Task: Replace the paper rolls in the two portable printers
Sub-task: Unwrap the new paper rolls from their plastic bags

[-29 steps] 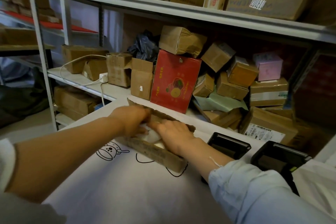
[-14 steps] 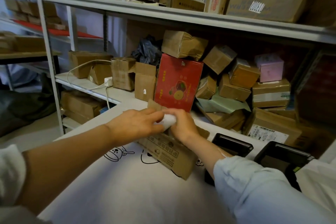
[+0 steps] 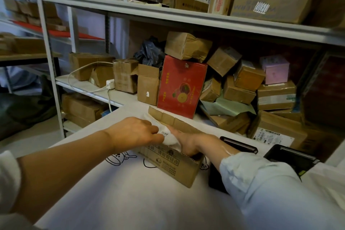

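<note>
An open brown cardboard box [image 3: 173, 168] stands on the white table [image 3: 130, 198]. Both hands are at its top opening. My left hand [image 3: 134, 132] grips a white wrapped paper roll [image 3: 170, 139] with small black print. My right hand [image 3: 188, 143] holds the same roll from the right, its fingers partly inside the box. Two black portable printers lie open to the right: the nearer printer [image 3: 240, 147] is partly hidden behind my right forearm, the farther printer [image 3: 291, 158] sits at the table's right edge.
A red carton [image 3: 181, 87] stands just behind the box. A metal shelf [image 3: 168, 15] behind the table is crowded with brown cartons, a pink box [image 3: 275, 70] and a black bag. A white charger and cable [image 3: 110, 84] lie on the lower shelf at left.
Both hands rose out of the box with the white roll, then came down again to the box's opening. The box has tipped from its earlier flat position so its printed side faces me.
</note>
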{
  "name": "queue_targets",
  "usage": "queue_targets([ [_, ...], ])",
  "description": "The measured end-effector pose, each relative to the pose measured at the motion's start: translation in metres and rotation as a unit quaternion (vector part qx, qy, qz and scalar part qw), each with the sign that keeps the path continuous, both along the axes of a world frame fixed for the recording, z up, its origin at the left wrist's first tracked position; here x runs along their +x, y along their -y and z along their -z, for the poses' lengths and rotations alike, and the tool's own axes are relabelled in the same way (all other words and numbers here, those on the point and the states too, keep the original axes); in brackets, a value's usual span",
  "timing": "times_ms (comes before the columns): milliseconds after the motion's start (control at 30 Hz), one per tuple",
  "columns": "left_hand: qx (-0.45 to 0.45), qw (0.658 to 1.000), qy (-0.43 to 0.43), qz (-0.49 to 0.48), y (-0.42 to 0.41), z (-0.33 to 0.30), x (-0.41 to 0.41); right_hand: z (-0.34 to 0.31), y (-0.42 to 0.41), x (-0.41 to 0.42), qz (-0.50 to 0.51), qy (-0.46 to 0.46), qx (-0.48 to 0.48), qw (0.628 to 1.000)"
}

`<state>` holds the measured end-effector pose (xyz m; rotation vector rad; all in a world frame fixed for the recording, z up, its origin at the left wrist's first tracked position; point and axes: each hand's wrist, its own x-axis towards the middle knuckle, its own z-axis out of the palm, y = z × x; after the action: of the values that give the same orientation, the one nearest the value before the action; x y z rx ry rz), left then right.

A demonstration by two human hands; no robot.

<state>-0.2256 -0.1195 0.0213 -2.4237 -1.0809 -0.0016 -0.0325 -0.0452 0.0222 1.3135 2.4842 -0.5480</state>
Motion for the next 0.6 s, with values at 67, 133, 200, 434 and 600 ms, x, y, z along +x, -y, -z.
queue_targets([
  [67,-0.011,1.000,-0.004,-0.011,-0.002,-0.004,0.004,0.006,-0.004,0.000,-0.006,-0.055,0.032,0.998],
  [133,-0.007,0.999,-0.018,-0.026,-0.002,-0.008,0.009,0.003,-0.007,-0.002,0.011,-0.107,0.091,0.990],
  [200,-0.012,0.999,-0.024,-0.041,-0.003,-0.008,0.014,0.000,-0.011,-0.005,0.038,-0.123,0.169,0.977],
  [434,-0.047,0.995,-0.044,-0.082,0.000,-0.007,0.021,-0.005,-0.008,-0.013,0.069,-0.115,0.059,0.989],
  [600,-0.051,0.994,-0.042,-0.084,0.001,-0.007,0.022,0.005,-0.008,-0.012,0.123,-0.116,-0.032,0.985],
])
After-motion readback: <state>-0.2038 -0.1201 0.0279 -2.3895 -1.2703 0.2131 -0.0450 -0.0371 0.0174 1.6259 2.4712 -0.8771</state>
